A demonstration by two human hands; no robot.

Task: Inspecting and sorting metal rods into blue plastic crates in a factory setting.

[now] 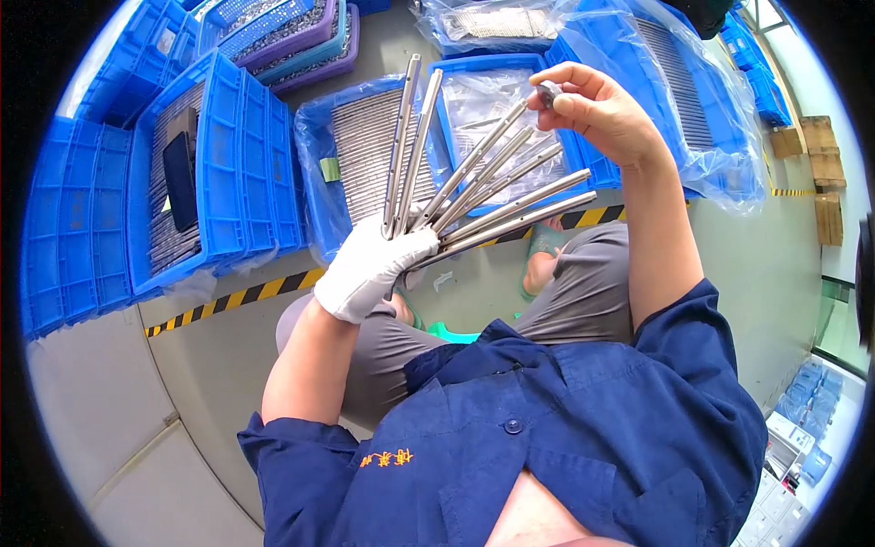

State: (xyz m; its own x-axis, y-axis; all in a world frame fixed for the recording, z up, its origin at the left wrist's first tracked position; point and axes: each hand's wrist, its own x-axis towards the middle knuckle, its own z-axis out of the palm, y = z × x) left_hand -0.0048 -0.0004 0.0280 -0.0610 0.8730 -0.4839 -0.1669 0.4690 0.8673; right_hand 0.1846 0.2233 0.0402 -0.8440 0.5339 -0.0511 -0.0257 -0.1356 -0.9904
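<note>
Left hand: the grip clamps metal rods fanned toward 12–2 o'clock. Right hand, 2 o'clock from the left: the grip pinches a dark piece.

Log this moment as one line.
left hand: gloved, gripping fanned metal rods | right hand: bare, pinching small dark piece | front left: dark phone in blue crate

Head view: head-worn wide fisheye, looking steeply down and forward
Navy-blue cloth shirt: nearest, across the lower middle
White-gloved left hand, bare right hand: middle distance
Blue rectangular plastic crates: farther, toward the top
</note>
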